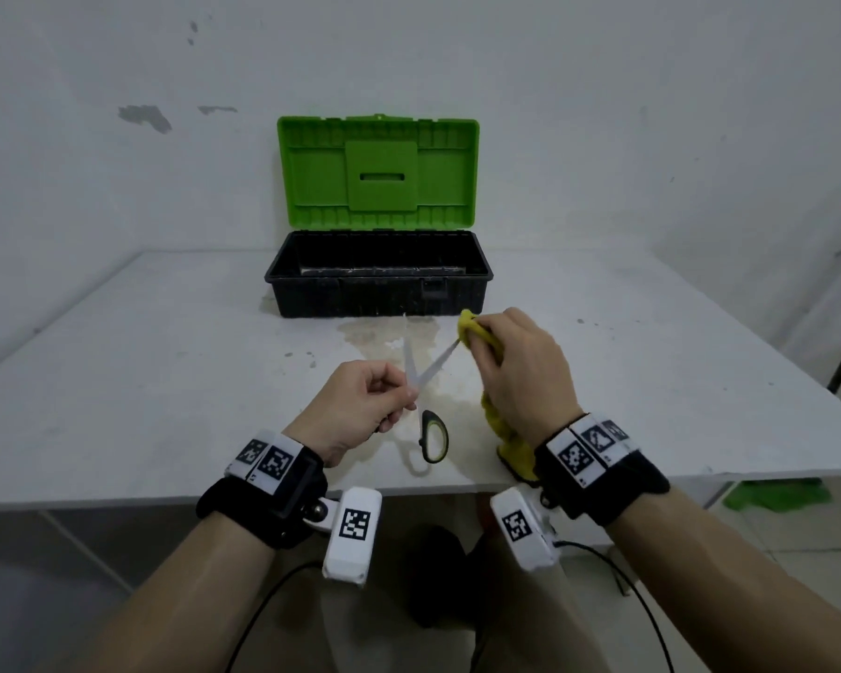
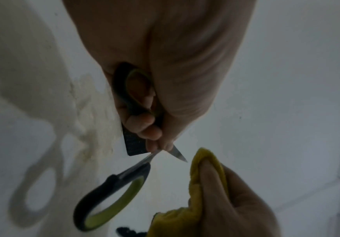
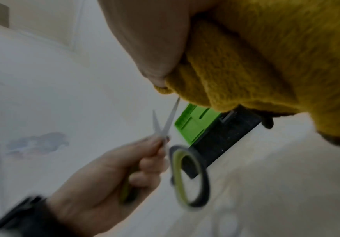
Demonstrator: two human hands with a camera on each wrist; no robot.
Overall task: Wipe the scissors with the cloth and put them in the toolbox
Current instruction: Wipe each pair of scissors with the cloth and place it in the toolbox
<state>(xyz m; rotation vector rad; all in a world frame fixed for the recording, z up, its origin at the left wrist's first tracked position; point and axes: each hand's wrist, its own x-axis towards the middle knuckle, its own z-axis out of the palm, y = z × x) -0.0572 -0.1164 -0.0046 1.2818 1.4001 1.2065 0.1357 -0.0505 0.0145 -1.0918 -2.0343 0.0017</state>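
The scissors point(image 1: 426, 381) have black and green handles and their blades are spread apart above the table. My left hand point(image 1: 360, 405) grips one handle and pinches near the pivot; the other handle loop point(image 1: 433, 437) hangs free. My right hand point(image 1: 515, 366) holds the yellow cloth point(image 1: 467, 325) and pinches it round the tip of the right blade. In the left wrist view the scissors point(image 2: 124, 192) show a blade tip next to the cloth point(image 2: 205, 176). In the right wrist view the cloth point(image 3: 256, 56) covers one blade tip of the scissors point(image 3: 165, 125). The toolbox point(image 1: 377, 274) stands open behind.
The white table point(image 1: 142, 381) has a stained patch in front of the toolbox. The toolbox's green lid point(image 1: 379, 172) leans back against the wall. A green thing point(image 1: 778, 495) lies on the floor at the right, beside a table leg.
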